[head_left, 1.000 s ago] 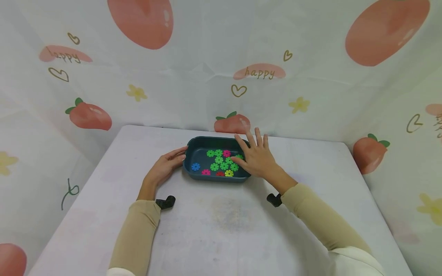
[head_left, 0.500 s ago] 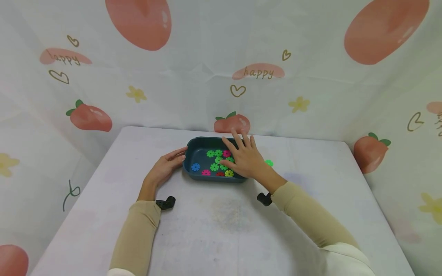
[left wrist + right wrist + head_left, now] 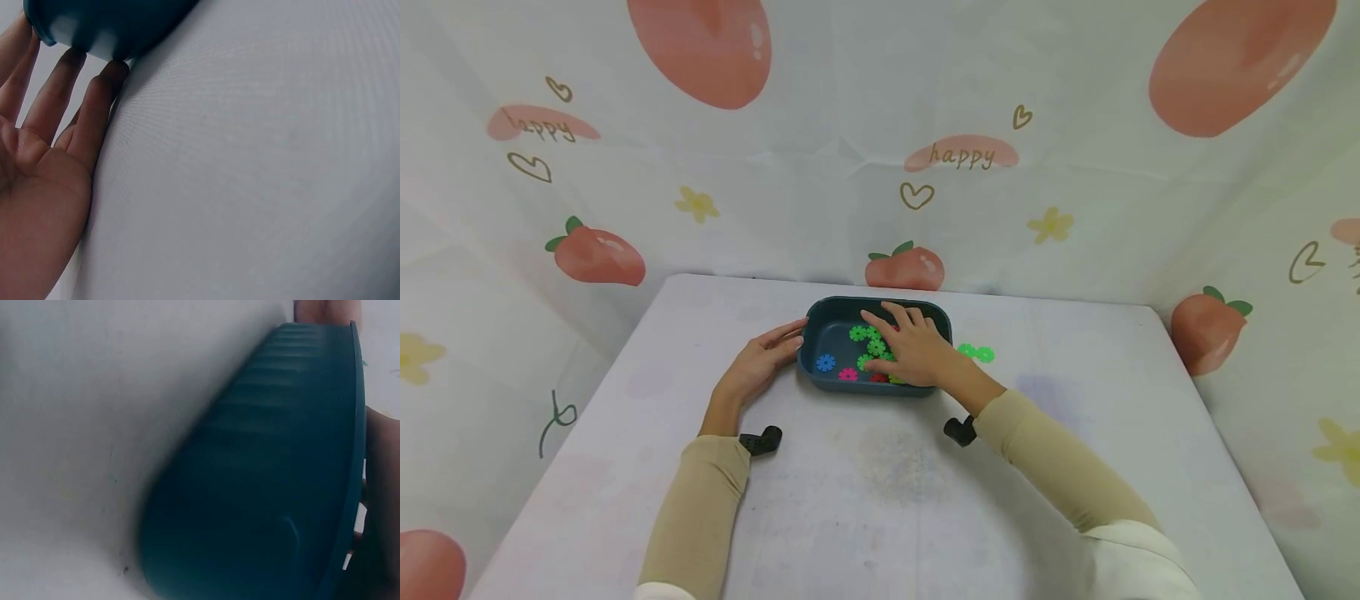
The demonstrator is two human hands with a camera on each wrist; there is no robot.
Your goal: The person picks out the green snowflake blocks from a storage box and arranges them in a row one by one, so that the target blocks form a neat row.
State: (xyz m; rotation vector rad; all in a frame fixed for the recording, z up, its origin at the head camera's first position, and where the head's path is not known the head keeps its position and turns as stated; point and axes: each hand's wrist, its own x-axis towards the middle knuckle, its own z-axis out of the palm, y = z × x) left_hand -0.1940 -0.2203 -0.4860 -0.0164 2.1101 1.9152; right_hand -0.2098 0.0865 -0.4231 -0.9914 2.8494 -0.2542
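A dark teal plastic tray holds several notched, flower-shaped plastic discs: green discs, a blue disc and a pink disc among them. My left hand lies along the tray's left end. In the left wrist view, its nearly straight fingers meet the tray's outer wall. My right hand reaches over the right end into the tray, fingers spread and slightly bent, covering part of the discs. The right wrist view is mostly filled by the tray's outer side; the right fingertips are hidden there.
Two green discs lie on the white-covered table, just right of the tray. Behind the table hangs a pale cloth printed with fruit. Each wrist wears a small black camera, such as the left one.
My right hand has moved left and lower into the tray, uncovering two green discs on the table at its right. My left hand and the tray have stayed in place.
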